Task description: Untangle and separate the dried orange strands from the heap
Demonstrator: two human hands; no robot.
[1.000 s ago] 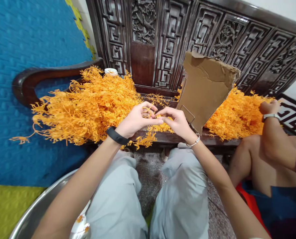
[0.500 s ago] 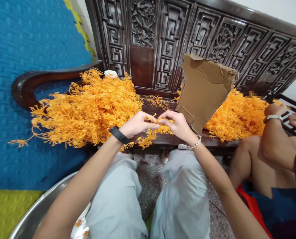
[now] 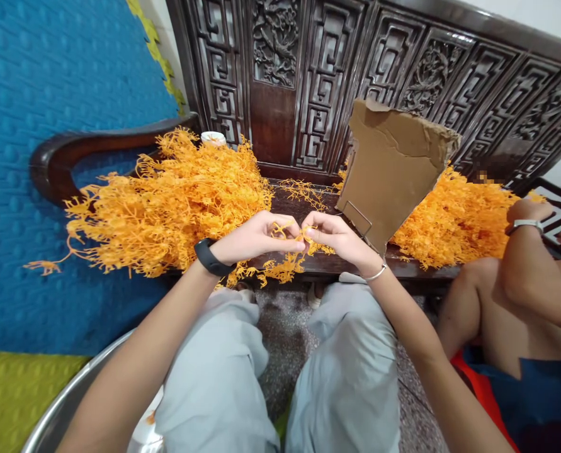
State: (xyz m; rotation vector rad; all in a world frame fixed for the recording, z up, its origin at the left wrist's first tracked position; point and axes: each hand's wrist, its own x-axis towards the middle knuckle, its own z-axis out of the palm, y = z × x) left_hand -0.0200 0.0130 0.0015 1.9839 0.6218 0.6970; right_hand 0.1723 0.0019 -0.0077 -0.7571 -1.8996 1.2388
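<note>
Thin orange branching strands (image 3: 284,269) hang below my two hands, over the front edge of the dark wooden bench. My left hand (image 3: 268,238), with a black band at the wrist, pinches an orange strand between thumb and fingers. Touching it at the fingertips, my right hand (image 3: 334,238) is closed on orange strand pieces too; a thin bracelet circles that wrist. A big heap of orange strands (image 3: 181,204) lies just left of my left hand. Whether both hands hold one single piece, I cannot tell.
Upright cardboard (image 3: 393,163) with a wire frame stands right of my hands. Behind it lies another orange heap (image 3: 459,220), beside a co-worker's arm (image 3: 528,264). A white container (image 3: 213,138) sits behind the left heap. A metal basin (image 3: 72,393) is at lower left.
My fingertips have come together around the orange strand, and my left hand has shifted slightly left with its wrist. The whole view has moved a little.
</note>
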